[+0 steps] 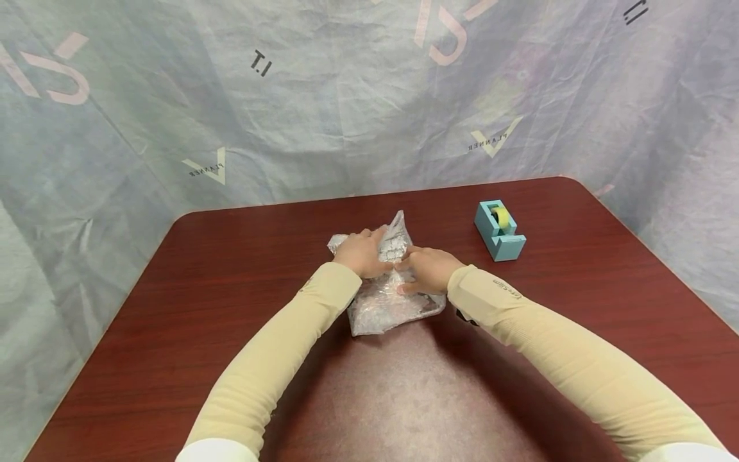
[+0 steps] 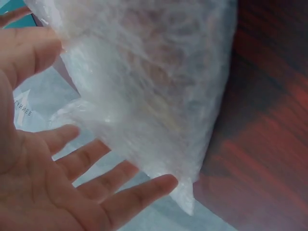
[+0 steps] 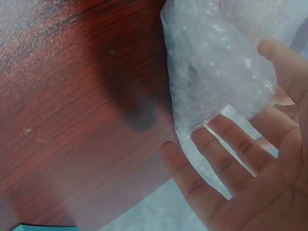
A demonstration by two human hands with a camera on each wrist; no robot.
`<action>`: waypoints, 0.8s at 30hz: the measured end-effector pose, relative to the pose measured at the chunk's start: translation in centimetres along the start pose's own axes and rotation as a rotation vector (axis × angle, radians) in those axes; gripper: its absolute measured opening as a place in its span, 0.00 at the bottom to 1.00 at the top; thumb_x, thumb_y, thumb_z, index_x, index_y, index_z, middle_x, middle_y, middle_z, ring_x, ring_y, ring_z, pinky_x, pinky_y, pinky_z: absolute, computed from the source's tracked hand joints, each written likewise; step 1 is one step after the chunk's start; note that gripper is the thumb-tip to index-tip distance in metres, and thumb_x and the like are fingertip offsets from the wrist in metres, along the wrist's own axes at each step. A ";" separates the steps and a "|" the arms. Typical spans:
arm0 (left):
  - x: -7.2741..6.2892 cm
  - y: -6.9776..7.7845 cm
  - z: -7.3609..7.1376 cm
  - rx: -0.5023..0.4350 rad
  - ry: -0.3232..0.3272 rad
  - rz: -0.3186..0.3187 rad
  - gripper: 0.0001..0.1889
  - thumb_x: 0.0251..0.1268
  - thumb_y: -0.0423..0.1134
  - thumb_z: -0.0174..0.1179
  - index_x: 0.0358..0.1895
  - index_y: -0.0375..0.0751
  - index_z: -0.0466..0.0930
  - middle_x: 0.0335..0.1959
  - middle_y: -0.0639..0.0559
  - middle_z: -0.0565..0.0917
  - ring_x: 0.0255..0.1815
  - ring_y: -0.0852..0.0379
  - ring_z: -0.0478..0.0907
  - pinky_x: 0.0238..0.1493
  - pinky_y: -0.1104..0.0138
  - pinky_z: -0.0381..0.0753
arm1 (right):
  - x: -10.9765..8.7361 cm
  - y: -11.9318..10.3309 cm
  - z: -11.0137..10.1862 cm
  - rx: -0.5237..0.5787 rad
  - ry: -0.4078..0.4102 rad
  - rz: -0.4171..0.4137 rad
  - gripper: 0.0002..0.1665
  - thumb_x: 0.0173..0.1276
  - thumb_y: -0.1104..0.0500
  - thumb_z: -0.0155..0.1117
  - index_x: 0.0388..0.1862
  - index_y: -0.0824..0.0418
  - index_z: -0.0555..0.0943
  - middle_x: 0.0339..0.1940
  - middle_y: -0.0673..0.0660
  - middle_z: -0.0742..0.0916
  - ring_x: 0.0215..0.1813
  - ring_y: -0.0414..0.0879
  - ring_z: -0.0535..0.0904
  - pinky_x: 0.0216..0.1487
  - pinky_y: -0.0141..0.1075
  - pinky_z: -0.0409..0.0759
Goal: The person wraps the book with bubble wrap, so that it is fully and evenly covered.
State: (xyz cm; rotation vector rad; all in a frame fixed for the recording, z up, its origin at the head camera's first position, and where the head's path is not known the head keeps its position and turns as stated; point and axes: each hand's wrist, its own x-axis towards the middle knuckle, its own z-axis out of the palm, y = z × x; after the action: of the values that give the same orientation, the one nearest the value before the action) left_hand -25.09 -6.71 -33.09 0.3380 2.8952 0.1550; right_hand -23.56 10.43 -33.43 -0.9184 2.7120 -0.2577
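A crinkled sheet of clear bubble wrap (image 1: 392, 305) lies folded on the table in front of me, one corner sticking up at the far side. My left hand (image 1: 362, 252) rests on its far left part, palm down. In the left wrist view that hand's fingers (image 2: 137, 190) are spread and nearly straight along the wrap (image 2: 144, 72). On the right side my right hand (image 1: 430, 269) lies over the wrap, its thumb toward the middle. The right wrist view has its fingers (image 3: 224, 161) extended at the edge of the wrap (image 3: 216, 62). What the wrap covers is hidden.
A light blue tape dispenser (image 1: 499, 234) with a yellow roll stands at the right rear of the dark red wooden table (image 1: 231, 282). Behind the table's far edge hangs a grey printed sheet (image 1: 346, 96), which also runs along both sides.
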 end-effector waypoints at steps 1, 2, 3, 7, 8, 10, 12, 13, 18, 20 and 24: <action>0.0 0.1 0.1 0.010 0.003 -0.004 0.44 0.71 0.57 0.62 0.83 0.49 0.51 0.78 0.40 0.63 0.75 0.37 0.62 0.68 0.49 0.71 | 0.0 0.0 0.0 0.000 0.002 -0.005 0.31 0.70 0.48 0.71 0.68 0.60 0.79 0.60 0.62 0.81 0.54 0.55 0.82 0.57 0.49 0.80; 0.1 0.3 0.1 0.024 0.005 -0.009 0.43 0.71 0.58 0.61 0.83 0.52 0.51 0.78 0.39 0.62 0.75 0.36 0.61 0.67 0.48 0.72 | 0.0 0.0 0.0 -0.001 0.004 -0.009 0.31 0.70 0.48 0.71 0.68 0.61 0.80 0.60 0.62 0.81 0.54 0.56 0.82 0.57 0.50 0.80; 0.1 0.4 0.2 0.036 0.006 -0.014 0.42 0.71 0.59 0.60 0.83 0.55 0.52 0.78 0.39 0.62 0.75 0.35 0.61 0.66 0.48 0.73 | 0.0 0.1 0.1 -0.002 0.005 -0.013 0.31 0.70 0.48 0.71 0.67 0.61 0.80 0.60 0.62 0.81 0.53 0.56 0.82 0.57 0.50 0.80; 0.0 0.7 0.7 0.072 0.004 -0.036 0.38 0.73 0.64 0.54 0.82 0.62 0.54 0.78 0.40 0.60 0.74 0.37 0.59 0.59 0.46 0.79 | 0.2 0.1 0.2 -0.014 0.009 -0.020 0.30 0.69 0.48 0.71 0.66 0.59 0.82 0.60 0.62 0.82 0.54 0.56 0.82 0.57 0.50 0.80; -0.1 0.7 0.8 0.080 0.006 -0.040 0.37 0.74 0.65 0.53 0.81 0.63 0.54 0.78 0.40 0.59 0.74 0.37 0.59 0.58 0.45 0.79 | 0.2 0.1 0.2 -0.017 0.007 -0.017 0.30 0.69 0.48 0.71 0.66 0.59 0.82 0.60 0.62 0.82 0.54 0.56 0.82 0.57 0.50 0.80; -0.1 0.7 1.2 0.089 0.016 -0.042 0.36 0.75 0.65 0.51 0.81 0.64 0.55 0.79 0.41 0.58 0.75 0.36 0.58 0.56 0.44 0.80 | 0.2 0.1 0.2 -0.021 0.006 -0.012 0.29 0.69 0.47 0.71 0.65 0.58 0.82 0.60 0.61 0.82 0.55 0.57 0.82 0.58 0.51 0.80; -0.2 0.7 1.5 0.102 0.034 -0.037 0.35 0.76 0.65 0.49 0.81 0.64 0.56 0.79 0.41 0.58 0.75 0.36 0.58 0.57 0.43 0.79 | 0.2 0.2 0.2 -0.021 0.007 -0.010 0.29 0.69 0.48 0.71 0.65 0.58 0.83 0.60 0.61 0.82 0.57 0.57 0.81 0.58 0.51 0.79; -0.2 0.6 1.7 0.106 0.042 -0.033 0.34 0.76 0.64 0.48 0.81 0.64 0.56 0.79 0.41 0.58 0.75 0.35 0.58 0.59 0.43 0.78 | 0.2 0.2 0.2 -0.019 0.007 -0.010 0.28 0.69 0.48 0.71 0.65 0.58 0.83 0.60 0.61 0.82 0.57 0.57 0.81 0.59 0.51 0.79; -0.6 0.4 2.1 0.099 0.077 -0.003 0.31 0.79 0.62 0.46 0.80 0.61 0.60 0.79 0.40 0.59 0.77 0.34 0.57 0.66 0.42 0.71 | 0.2 0.2 0.1 -0.010 0.008 -0.012 0.29 0.69 0.48 0.71 0.66 0.59 0.82 0.60 0.61 0.81 0.58 0.57 0.81 0.59 0.51 0.79; -0.9 0.2 2.1 0.084 0.072 0.013 0.30 0.80 0.59 0.45 0.80 0.58 0.61 0.80 0.39 0.59 0.78 0.33 0.55 0.69 0.42 0.68 | 0.2 0.2 0.1 -0.004 0.006 -0.009 0.30 0.70 0.48 0.71 0.66 0.59 0.81 0.61 0.61 0.81 0.58 0.57 0.81 0.59 0.51 0.79; -1.3 -0.6 2.3 0.047 0.050 0.030 0.28 0.82 0.53 0.43 0.80 0.54 0.60 0.81 0.41 0.56 0.81 0.36 0.50 0.73 0.43 0.62 | 0.1 0.1 0.1 0.004 -0.002 0.004 0.31 0.70 0.48 0.71 0.68 0.59 0.80 0.63 0.62 0.80 0.61 0.58 0.79 0.62 0.51 0.77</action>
State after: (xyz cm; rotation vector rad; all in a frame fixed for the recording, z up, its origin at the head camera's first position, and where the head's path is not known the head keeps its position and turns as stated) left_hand -23.47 -7.40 -35.18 0.3911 2.9482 0.1024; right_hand -23.70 10.42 -33.54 -0.9115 2.7106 -0.2613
